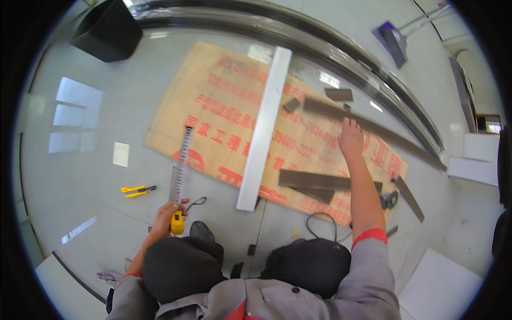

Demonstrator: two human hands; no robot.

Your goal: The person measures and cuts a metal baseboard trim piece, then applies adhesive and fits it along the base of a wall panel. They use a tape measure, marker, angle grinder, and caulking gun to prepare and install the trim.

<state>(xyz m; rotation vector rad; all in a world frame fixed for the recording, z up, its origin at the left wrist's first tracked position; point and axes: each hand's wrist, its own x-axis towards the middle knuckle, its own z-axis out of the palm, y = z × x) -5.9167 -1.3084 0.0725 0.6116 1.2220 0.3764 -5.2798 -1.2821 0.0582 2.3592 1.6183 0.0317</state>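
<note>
My left hand [166, 216] is closed around a yellow tape measure [177, 223] at the lower left. Its blade [183, 160] is pulled out, pointing away from me and reaching over the edge of a plywood board [176, 114]. Alongside the blade lies a thin grey ruler-like strip [173, 181]. My right arm stretches out over the board. The fingers of my right hand [352, 140] look extended and slightly apart, with the tips at the near edge of a long dark brown strip [392, 140]; no grip on it shows.
A silvery bar [264, 130] lies across the board. Brown offcuts [314, 180] and a small power tool [392, 199] are near my right arm. Yellow-handled pliers [137, 190] rest on the floor. Wrapped long profiles [298, 32], a black bin [109, 32] and a purple dustpan [392, 42] stand beyond.
</note>
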